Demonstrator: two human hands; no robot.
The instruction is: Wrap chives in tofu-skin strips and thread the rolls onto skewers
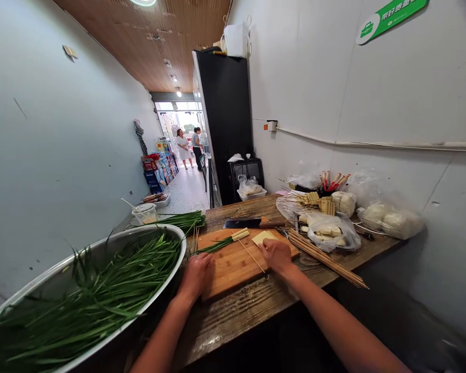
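My right hand [276, 255] is at the right of the wooden cutting board [229, 272], its fingers closed on the near edge of a small stack of pale yellow tofu-skin sheets [263, 237]. My left hand [198, 274] rests palm down at the board's left edge, its fingertips mostly hidden. Just beyond it, green chives [219, 244] lie with one end wrapped in pale yellow rolls [241, 234]. A single bamboo skewer [252, 256] slants across the board from these rolls. Behind, a cleaver [243, 223] lies flat at the board's far edge.
A large metal basin [183, 248] full of chives stands at left. More chives [188, 221] and a plastic tub [144, 213] sit behind it. Bundled skewers [326, 256], bagged pale pieces [328, 233] and filled bags [392, 220] occupy the table's right. Two people stand by the far doorway.
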